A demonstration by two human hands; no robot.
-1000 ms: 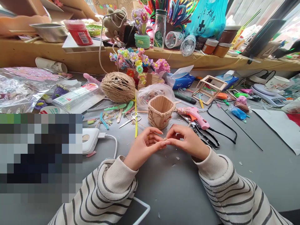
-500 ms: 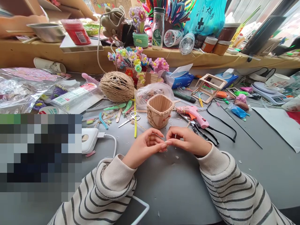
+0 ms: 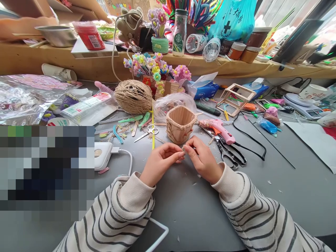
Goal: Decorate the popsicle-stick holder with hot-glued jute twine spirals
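Note:
In the middle of the table, my left hand (image 3: 164,161) and my right hand (image 3: 202,159) meet at the fingertips, each in a closed pinch. Between them shows a small beige loop that looks like a piece of twine (image 3: 183,149); most of it is hidden by the fingers. Just beyond the fingers stands a square wooden pot (image 3: 175,126), upright, with braided twine around its rim. A ball of twine (image 3: 133,98) lies behind it to the left. White-handled scissors (image 3: 152,130) are left of the pot, and a pink glue gun (image 3: 219,128) lies to its right.
Black-handled scissors (image 3: 231,154) and the glue gun's cord lie right of my hands. A white charger (image 3: 102,155) with a cable sits at left. Behind are fuzzy flowers (image 3: 154,66), a wooden frame (image 3: 237,99), a kitchen scale (image 3: 301,105) and a crowded shelf (image 3: 105,64).
My right hand has turned, its fingers now pointing up and away from me, with the thumb and forefinger on the small loop. The left hand stays nearly in place. The view has shifted slightly.

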